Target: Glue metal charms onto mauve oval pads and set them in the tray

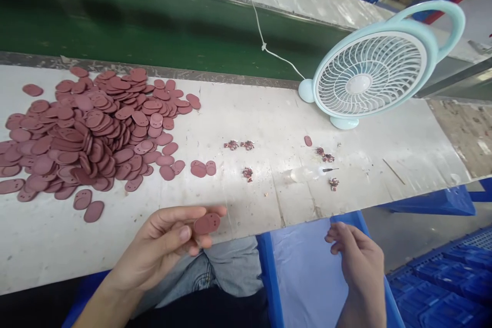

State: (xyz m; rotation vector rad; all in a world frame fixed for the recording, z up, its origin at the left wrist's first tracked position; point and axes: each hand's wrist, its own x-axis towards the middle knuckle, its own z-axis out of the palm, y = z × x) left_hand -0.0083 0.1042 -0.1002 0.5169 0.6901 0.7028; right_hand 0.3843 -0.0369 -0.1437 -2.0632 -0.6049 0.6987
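My left hand (pixel 172 241) holds a reddish-brown oval piece (pixel 206 223) with small holes between its fingers, just over the front edge of the white table (pixel 154 205). My right hand (pixel 357 256) is over a blue bin (pixel 303 266); its fingers are curled together, and whatever they may hold is hidden. A large heap of similar oval pieces (pixel 92 138) covers the left part of the table. A few more ovals (pixel 198 168) lie right of the heap. Small dark clusters of bits (pixel 247 174) and a clear bottle with a dark thin tip (pixel 303 174) lie mid-table.
A light-blue fan (pixel 359 83) stands at the table's back right, its white cord (pixel 280 56) running backward over a green belt (pixel 215 36). A thin stick (pixel 394 171) lies on the right. Blue crates (pixel 446 287) are at the lower right.
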